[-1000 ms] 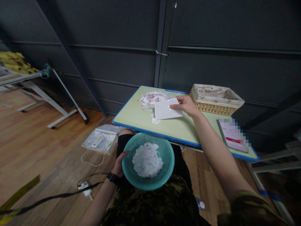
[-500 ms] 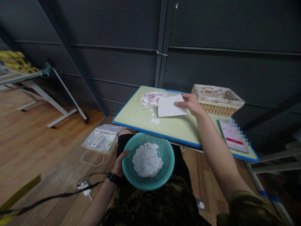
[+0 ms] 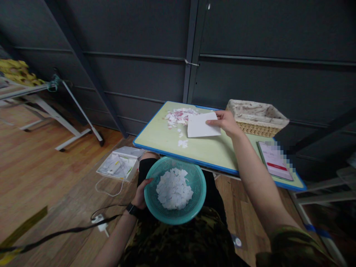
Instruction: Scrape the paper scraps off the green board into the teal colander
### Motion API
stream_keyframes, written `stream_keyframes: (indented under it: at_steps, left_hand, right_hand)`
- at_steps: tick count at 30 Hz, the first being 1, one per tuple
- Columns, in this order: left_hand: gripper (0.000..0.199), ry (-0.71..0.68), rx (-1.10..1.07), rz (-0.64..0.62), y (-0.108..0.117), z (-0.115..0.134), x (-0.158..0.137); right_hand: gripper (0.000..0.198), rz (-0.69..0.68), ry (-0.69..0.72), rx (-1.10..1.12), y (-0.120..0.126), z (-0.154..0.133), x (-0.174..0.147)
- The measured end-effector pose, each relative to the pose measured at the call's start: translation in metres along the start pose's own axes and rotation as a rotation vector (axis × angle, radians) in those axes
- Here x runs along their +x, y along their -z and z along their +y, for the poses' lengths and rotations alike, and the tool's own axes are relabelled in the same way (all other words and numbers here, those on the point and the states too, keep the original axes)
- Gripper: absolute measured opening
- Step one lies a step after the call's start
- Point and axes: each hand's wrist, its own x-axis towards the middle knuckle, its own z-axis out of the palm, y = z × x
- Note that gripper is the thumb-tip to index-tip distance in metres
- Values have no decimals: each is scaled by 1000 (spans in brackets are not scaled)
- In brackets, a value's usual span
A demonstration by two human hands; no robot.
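- The right hand (image 3: 226, 122) is pinching a white card (image 3: 200, 126) over the pale-yellow tabletop (image 3: 151, 136).
- The left hand (image 3: 141, 194) is gripping a teal colander (image 3: 198, 191) at its left rim; white paper scraps (image 3: 175, 190) are lying inside.
- The card is partly hiding a pink-and-white scrap pile (image 3: 177, 117), far left.
- A cloth-lined wicker basket (image 3: 258, 128) is standing far right, a phone (image 3: 274, 157) lying nearer.

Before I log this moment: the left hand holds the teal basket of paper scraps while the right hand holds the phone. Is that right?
No: in the head view, the right hand holds a white card; the phone lies on the table. The left hand does hold the teal basket.
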Motion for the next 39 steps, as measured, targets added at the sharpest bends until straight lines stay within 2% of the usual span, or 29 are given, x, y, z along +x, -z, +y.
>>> stream_keyframes:
  at_steps: [7,12,18,24,29,34,39]
  left_hand:
    - [10,9,-40,-2,-1,1,0]
    - [11,2,4,9,-1,1,0]
    - [14,-4,14,18,-1,1,0]
    - [10,-11,-7,22,-3,1,0]
    - [10,11,-11,23,-4,2,-1]
    - [13,31,-32,13,-9,7,-6]
    - [9,0,-37,51,-22,15,-14]
  right_hand:
    - [37,-98,-62,2,-11,-4,-4]
    - [37,-40,-40,83,-17,-6,-6]
    - [39,-200,-98,100,-24,-7,-9]
    - [42,-170,-84,128,-29,-7,-10]
    - [42,-234,-92,84,-31,-3,-10]
    - [42,-164,-70,135,-31,-3,-10]
    - [42,-239,-99,81,-31,-5,-11]
